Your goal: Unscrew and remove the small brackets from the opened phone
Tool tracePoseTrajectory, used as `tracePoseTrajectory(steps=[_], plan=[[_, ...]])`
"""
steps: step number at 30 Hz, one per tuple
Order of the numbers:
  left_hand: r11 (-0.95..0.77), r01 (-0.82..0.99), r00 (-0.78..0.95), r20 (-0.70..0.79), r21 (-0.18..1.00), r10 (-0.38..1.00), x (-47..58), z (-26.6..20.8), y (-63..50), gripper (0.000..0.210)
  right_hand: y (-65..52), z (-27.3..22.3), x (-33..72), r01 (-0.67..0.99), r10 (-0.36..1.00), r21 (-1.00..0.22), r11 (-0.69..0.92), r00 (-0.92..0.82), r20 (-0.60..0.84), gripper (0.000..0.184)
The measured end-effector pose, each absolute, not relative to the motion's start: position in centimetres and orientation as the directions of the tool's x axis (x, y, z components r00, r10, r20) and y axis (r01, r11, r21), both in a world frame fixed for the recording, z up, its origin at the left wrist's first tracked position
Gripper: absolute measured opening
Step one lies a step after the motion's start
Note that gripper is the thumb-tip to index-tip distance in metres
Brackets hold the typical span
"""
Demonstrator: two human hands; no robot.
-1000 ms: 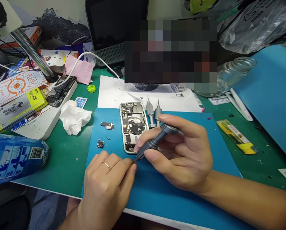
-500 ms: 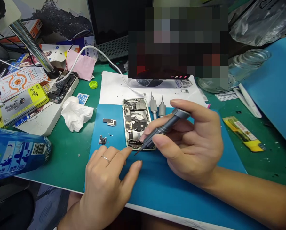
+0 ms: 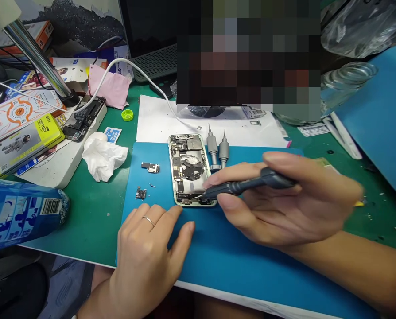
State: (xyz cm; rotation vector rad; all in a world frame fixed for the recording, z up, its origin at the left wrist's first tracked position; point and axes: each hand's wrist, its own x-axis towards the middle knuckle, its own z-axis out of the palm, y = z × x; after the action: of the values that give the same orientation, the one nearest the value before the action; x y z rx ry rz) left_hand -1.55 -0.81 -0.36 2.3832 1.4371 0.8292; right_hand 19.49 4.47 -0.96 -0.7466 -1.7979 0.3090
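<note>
An opened smartphone (image 3: 193, 177) lies on the blue mat, its inner parts exposed. My right hand (image 3: 294, 208) is closed around a dark grey precision screwdriver (image 3: 238, 187), held at a low slant with its tip over the phone's lower end. Whether the tip touches a part, I cannot tell. Resting on the mat, my left hand (image 3: 148, 252) is open, thumb apart, wears a ring and has its index fingertip by the phone's lower left corner. Two grey screwdrivers, one (image 3: 211, 148) and another (image 3: 223, 150), stand at the phone's right. Left of it lie a metal-and-black bracket (image 3: 150, 167) and a small black module (image 3: 140, 193).
A crumpled white tissue (image 3: 104, 157), green cap (image 3: 127, 115) and another dismantled phone (image 3: 85, 117) are on the left. The blue bag (image 3: 21, 217) sits at the near left edge. A glass jar (image 3: 347, 88) and white tweezers (image 3: 344, 137) lie far right. A white cable (image 3: 141, 73) arches across the back.
My right hand has shifted right, and the screwdriver now slants lower. Its tip has moved from below the phone's edge up over its lower end. My left hand stays put.
</note>
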Motion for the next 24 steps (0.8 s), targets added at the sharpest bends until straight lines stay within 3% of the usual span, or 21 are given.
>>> tracePoseTrajectory(steps=[3, 17, 24], plan=[[-0.488, 0.752, 0.371, 0.328, 0.444, 0.869, -1.4, -0.4, -0.8, 0.022, 5.0, -1.2, 19.3, 0.308, 0.529, -0.456, 0.835, -0.222, 0.819, 0.084], [-0.515, 0.779, 0.445, 0.262, 0.358, 0.856, -1.1, -0.4, -0.9, 0.034, 5.5, -2.1, 18.1, 0.345, 0.563, -0.505, 0.791, -0.088, 0.822, 0.078], [-0.511, 0.794, 0.453, 0.241, 0.33, 0.858, -1.1, -0.2, -1.0, 0.036, 5.3, -2.2, 18.1, 0.315, 0.58, -0.522, 0.793, -0.124, 0.805, 0.079]])
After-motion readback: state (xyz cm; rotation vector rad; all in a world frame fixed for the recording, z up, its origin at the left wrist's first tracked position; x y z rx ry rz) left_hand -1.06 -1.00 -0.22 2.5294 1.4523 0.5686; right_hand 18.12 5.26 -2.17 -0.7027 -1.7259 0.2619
